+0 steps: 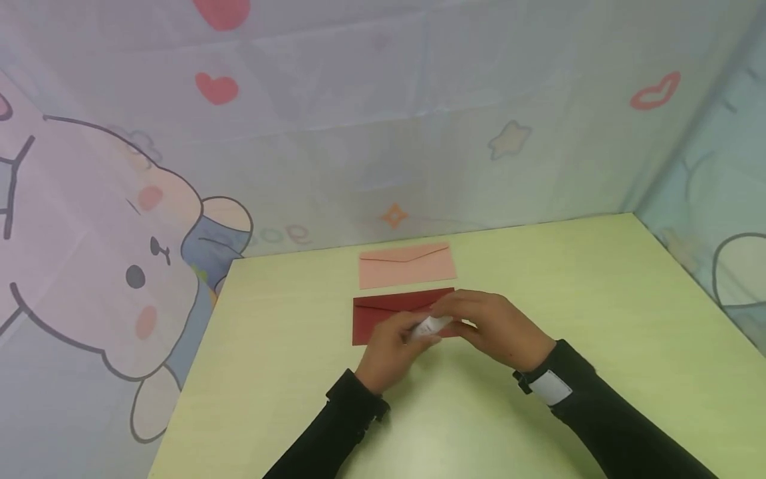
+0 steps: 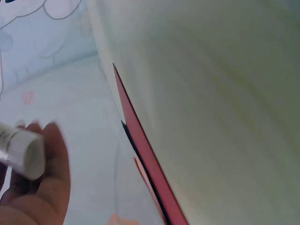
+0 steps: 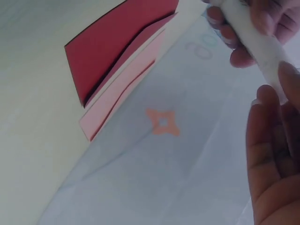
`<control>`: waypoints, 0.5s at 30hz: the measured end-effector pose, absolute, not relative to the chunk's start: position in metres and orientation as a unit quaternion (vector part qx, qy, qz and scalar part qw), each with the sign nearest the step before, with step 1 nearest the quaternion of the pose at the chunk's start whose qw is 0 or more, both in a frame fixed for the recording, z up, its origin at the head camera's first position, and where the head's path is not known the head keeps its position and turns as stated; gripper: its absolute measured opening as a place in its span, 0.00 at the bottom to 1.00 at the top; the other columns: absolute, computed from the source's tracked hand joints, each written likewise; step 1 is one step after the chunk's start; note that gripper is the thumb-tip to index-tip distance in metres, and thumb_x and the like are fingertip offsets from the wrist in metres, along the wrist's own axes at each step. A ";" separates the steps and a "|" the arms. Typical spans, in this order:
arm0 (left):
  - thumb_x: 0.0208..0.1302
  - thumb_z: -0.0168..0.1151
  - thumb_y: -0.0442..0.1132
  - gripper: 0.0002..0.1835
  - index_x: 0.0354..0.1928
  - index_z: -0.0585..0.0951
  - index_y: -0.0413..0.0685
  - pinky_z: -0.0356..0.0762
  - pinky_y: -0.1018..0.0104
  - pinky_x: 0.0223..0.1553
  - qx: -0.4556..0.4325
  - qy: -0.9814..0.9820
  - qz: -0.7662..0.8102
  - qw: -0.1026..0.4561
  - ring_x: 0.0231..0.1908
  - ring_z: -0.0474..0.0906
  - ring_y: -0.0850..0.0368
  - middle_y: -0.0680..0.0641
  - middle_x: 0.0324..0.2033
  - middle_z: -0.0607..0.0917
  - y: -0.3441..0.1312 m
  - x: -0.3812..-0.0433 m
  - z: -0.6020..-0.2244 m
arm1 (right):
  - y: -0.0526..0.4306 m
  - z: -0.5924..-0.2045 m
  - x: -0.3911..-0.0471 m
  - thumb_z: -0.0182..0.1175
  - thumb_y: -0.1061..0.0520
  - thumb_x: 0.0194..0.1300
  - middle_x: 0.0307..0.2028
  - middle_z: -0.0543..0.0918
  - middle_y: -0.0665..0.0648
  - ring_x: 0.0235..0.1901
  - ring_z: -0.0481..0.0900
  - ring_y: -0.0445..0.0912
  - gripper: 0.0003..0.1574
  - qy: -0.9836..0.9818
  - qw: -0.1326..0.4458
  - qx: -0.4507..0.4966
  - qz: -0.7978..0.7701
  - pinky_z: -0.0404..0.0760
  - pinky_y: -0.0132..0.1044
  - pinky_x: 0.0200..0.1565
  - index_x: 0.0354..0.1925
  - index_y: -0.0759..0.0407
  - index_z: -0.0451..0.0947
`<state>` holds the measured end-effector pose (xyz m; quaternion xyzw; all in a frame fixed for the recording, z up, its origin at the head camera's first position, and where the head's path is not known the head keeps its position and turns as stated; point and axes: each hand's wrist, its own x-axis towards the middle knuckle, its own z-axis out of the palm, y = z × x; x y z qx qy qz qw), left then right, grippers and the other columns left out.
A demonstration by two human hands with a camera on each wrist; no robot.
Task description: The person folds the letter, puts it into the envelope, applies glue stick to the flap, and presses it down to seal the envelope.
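Note:
In the head view, a white glue stick (image 1: 432,325) is held over the front edge of the dark red envelope (image 1: 383,319). My left hand (image 1: 391,349) grips its body, fingers wrapped round it. My right hand (image 1: 493,326) pinches the other end between thumb and fingertips. The right wrist view has the glue stick (image 3: 253,40) slanting between the left hand (image 3: 276,18) above and the right hand (image 3: 274,154) below. From the left wrist, one round end of the glue stick (image 2: 28,152) shows beside the left hand (image 2: 42,187).
Behind the red envelope lies a light pink envelope (image 1: 407,266), its flap at the far side. Both rest on a pale yellow table (image 1: 287,332). A printed cloth (image 1: 359,133) with hearts and a cartoon animal hangs behind the table.

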<state>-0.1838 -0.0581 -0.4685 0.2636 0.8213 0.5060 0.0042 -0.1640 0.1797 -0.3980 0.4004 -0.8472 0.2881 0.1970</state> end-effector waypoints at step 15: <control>0.69 0.83 0.40 0.18 0.59 0.92 0.48 0.89 0.68 0.46 0.299 0.840 0.415 -0.181 0.42 0.92 0.56 0.49 0.47 0.97 -0.051 -0.173 -0.461 | 0.182 -0.412 -0.160 0.79 0.64 0.69 0.38 0.84 0.46 0.35 0.79 0.36 0.14 -0.894 0.201 0.323 0.237 0.86 0.33 0.40 0.48 0.54 0.85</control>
